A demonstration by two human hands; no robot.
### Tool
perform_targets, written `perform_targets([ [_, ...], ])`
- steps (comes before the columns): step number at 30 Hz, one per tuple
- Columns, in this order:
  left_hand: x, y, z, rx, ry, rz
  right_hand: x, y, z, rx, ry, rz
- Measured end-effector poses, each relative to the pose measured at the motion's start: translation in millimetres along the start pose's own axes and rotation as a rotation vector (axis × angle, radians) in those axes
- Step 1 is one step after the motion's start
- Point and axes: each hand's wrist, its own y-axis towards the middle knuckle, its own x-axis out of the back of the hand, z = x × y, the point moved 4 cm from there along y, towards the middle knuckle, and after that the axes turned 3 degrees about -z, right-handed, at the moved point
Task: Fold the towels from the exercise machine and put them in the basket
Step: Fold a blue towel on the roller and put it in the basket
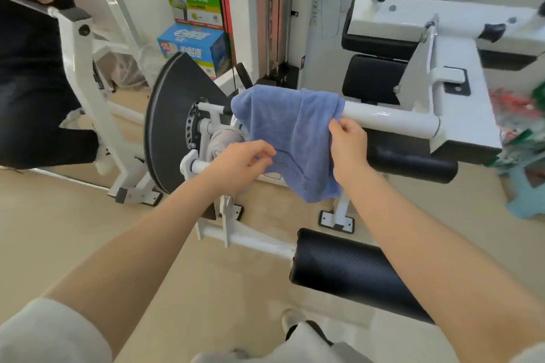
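While the blue towel hangs over the white bar, the left hand and right hand each pinch an edge; lift both sides up together so it slides off flat.

Both bare forearms stretched forward, sleeves bunched near elbows. Left hand out ahead, knuckles up, fingers curled, fingertips pinching cloth edge of blue towel. Right hand slightly higher and further forward, wrist bent, thumb and fingers nipping towel's right edge. Hands apart, level with each other, cloth between them.
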Motion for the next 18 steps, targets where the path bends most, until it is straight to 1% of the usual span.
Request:
perform_targets([
  [2, 2.9, -10.2, 4.4, -0.042, 0.008, 0.016, 1.9, -8.1, 2.4, 0.021, -0.003, -0.074],
  [5, 3.1, -26.2, 12.8, -0.077, 0.023, 0.089, 7.7, -25.2, 1.7, 0.082, -0.015, -0.154],
  [7, 1.2, -35.2, 15.1, -0.106, 0.032, 0.135, 12.7, -43.4, -4.5, 0.135, -0.052, -0.170],
  [9, -3.2, -42.5, 15.0, -0.146, 0.038, 0.161, 15.7, -64.6, -18.6, 0.172, -0.119, -0.136],
  [11, -9.5, -49.7, 13.1, -0.181, 0.031, 0.186, 16.3, -83.9, -37.3, 0.145, -0.182, -0.040],
  [14, -21.7, -58.1, 10.3, -0.257, -0.013, 0.233, 15.8, -108.3, -59.3, -0.015, -0.220, 0.222],
  [17, -32.2, -62.6, 4.1, -0.289, -0.015, 0.281, 16.6, -131.5, -51.7, -0.014, -0.284, 0.469],
  [18, -35.0, -61.4, 1.6, -0.296, -0.026, 0.269, 15.4, -138.4, -45.9, -0.002, -0.274, 0.539],
])
